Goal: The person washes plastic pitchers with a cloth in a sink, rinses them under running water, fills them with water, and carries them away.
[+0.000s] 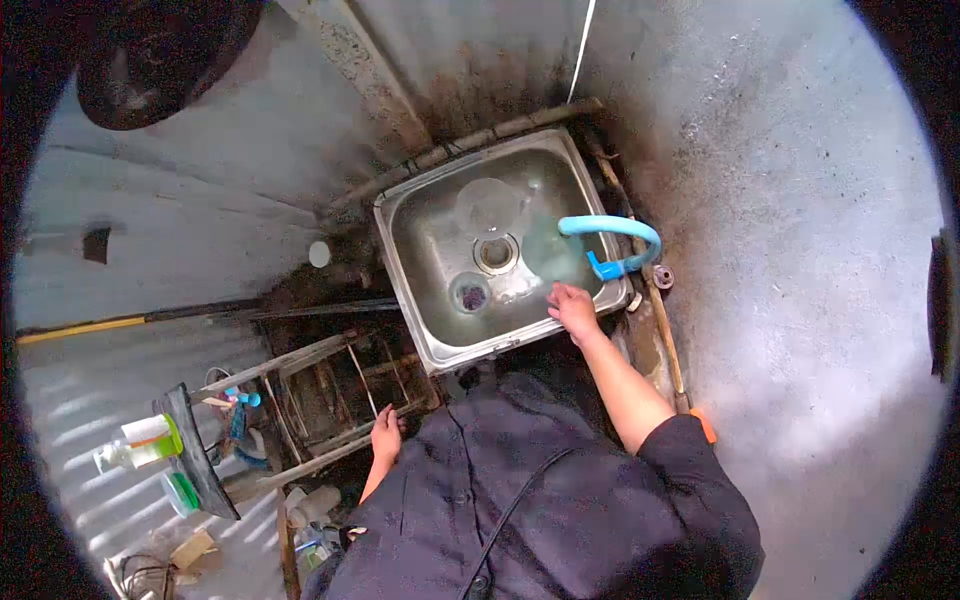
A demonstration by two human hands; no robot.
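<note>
A steel sink [430, 240] holds a clear round lid or plate [490, 207], a pale green translucent item [553, 252] and a small clear cup [469, 293] with something dark in it. My right hand [573, 308] is over the sink's near right rim, close to the pale green item, its fingers curled together; whether they hold anything is hidden. A blue hose tap [640, 232] curves over the sink's right side. My left hand [387, 432] hangs beside the wooden rack, left of my body, its fingers apart and holding nothing.
The wooden rack [300, 362] stands at the left, with a green and white bottle [150, 441] and a green-lidded container [181, 493] at its end. A stick [664, 335] leans along the sink's right side. Metal walls surround the corner, with a dark round object [165, 60] upper left.
</note>
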